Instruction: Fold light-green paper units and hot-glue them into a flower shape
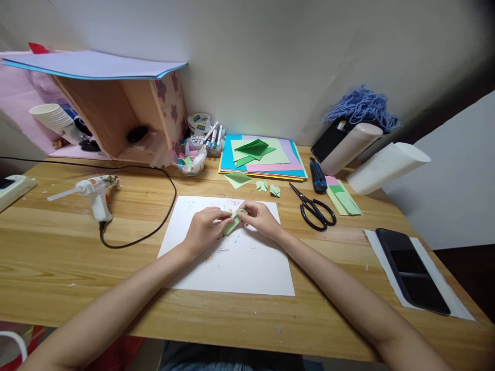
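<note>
left hand (pixel 204 229): fingers pinching green paper strip (pixel 233 224) at its left edge | right hand (pixel 261 220): fingers gripping its far right end | strip location: over white sheet (pixel 228 270), middle of tabletop (pixel 332 319) | scissors (pixel 317 212): right of sheet

- Glue gun (pixel 99 200): left of the left hand (pixel 204 228).
- Power strip (pixel 18 189): farther left.
- Box (pixel 170 108): beyond the left hand, leftward.
- Yarn (pixel 358 106): beyond the right hand (pixel 265 219), rightward.
- Phone (pixel 412 270): right of the right hand.
</note>
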Demonstrator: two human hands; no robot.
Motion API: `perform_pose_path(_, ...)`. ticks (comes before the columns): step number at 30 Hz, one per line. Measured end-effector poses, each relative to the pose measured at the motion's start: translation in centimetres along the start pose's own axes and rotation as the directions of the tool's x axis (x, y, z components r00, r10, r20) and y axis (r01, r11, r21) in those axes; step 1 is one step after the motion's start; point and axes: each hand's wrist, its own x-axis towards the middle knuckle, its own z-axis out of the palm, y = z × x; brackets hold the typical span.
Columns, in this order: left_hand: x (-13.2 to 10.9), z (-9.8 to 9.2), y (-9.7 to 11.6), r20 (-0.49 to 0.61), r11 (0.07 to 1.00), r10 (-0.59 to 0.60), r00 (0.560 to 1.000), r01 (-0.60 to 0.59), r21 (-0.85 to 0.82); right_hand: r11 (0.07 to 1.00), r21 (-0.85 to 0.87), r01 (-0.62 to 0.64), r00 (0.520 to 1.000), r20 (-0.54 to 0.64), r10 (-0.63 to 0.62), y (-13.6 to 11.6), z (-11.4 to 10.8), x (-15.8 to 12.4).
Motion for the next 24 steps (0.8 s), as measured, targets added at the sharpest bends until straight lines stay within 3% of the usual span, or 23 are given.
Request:
perform_pose_path(5,0.11,-0.16,0.25,0.046,0.99,-0.125,0.991,0.128,-0.066,1.0,0.009,-0.002,1.0,0.013,0.002,-0.16,-0.02,-0.04)
perform_pose_path(11,0.09,-0.01,0.46,0.089,0.922,-0.315,0.945,0.327,-0.205,1.0,0.001,-0.002,1.0,0.02,0.002,-0.32,0.0,-0.09)
perform_pose_path(24,0.29,0.53,-0.06,0.156,0.815,-0.431,0.889,0.457,-0.356,1.0,0.023,0.009,1.0,0.03,-0.01,-0.23,0.0,-0.11)
